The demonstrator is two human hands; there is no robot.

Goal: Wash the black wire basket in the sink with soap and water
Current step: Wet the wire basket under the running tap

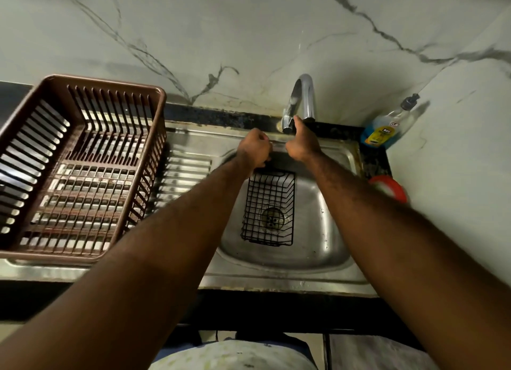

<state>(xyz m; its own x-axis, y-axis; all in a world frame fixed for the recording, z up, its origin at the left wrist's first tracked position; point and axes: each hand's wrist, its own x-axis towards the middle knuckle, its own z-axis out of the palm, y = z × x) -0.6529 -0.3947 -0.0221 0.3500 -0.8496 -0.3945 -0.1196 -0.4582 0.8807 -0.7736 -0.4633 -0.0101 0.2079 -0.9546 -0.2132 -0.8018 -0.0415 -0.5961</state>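
Observation:
The black wire basket lies in the steel sink, over the drain. My left hand grips the basket's far rim with curled fingers. My right hand reaches to the base of the chrome tap, its thumb touching the tap's lever; the fingers are hidden behind the hand. No water is seen running.
A brown plastic dish rack stands on the drainboard at the left. A blue dish-soap bottle leans in the back right corner. A red round container sits right of the sink. Marble wall behind.

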